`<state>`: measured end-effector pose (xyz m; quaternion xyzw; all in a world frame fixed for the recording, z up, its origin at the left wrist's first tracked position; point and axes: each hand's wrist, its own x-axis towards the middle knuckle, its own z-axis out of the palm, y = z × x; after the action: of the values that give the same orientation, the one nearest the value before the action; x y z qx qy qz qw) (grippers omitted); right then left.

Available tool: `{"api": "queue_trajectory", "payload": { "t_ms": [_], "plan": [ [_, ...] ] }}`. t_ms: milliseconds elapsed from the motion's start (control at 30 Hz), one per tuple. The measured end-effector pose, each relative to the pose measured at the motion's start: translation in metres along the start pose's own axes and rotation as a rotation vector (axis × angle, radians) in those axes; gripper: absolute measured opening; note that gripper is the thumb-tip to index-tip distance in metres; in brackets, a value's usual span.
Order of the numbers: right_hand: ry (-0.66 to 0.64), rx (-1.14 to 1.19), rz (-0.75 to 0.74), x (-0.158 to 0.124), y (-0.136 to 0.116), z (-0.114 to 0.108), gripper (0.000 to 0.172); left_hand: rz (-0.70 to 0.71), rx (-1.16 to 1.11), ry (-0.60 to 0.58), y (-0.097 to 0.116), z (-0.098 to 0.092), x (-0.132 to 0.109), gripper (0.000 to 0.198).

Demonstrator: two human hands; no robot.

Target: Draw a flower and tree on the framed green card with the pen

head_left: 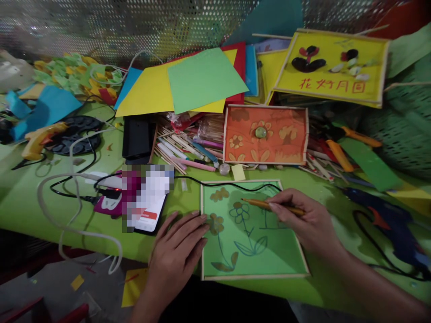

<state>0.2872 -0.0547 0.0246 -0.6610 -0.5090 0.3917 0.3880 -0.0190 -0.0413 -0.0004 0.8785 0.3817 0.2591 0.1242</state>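
The right hand (299,213) has its grip closed around a golden-brown pen (286,208), thumb and fingers pinched along the barrel, with the tip by the upper petal of a drawn flower (239,213); whether it touches the surface, I cannot tell. The left hand (180,249) holds nothing in its grip: it lies palm down, fingers extended, fingertips over the left edge of the framed green panel (283,258). That panel lies on the green counter (20,193) between the two hands, its flowers outlined in dark line and some filled with brown. A black cable (229,184) crosses its top edge. Left of the panel are a phone (150,220), its screen partly blurred out, and a purple power strip (116,195); on the right lies a dark blue glue gun (384,220). Beyond the panel a framed orange picture (247,134) rests beside loose sticks and pens, with a framed yellow picture (332,47) behind it to the right. Farther left sit a black tray (136,139), a yellow glue gun (43,138) and coloured paper sheets (205,80).
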Motion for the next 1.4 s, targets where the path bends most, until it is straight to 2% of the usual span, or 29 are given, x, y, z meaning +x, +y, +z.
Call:
{"api": "queue_trajectory", "payload": {
  "t_ms": [133,333,1000,1400],
  "plan": [
    [0.021,-0.01,-0.023,-0.0017,-0.0019,-0.002,0.007,-0.033,0.011,0.084,0.0023,0.0018,0.0005,0.026],
    [-0.075,-0.031,-0.05,-0.0037,-0.0005,0.0015,0.007,-0.108,0.032,0.149,0.003,0.0057,-0.0003,0.022],
    [-0.133,-0.121,-0.098,-0.0006,0.0025,0.0066,0.011,-0.116,0.014,0.128,0.0037,0.003,0.0001,0.019],
    [-0.108,-0.135,-0.098,-0.0045,0.0036,0.0033,0.011,-0.122,0.011,0.144,0.0034,0.0048,0.0024,0.018]
  ]
}}
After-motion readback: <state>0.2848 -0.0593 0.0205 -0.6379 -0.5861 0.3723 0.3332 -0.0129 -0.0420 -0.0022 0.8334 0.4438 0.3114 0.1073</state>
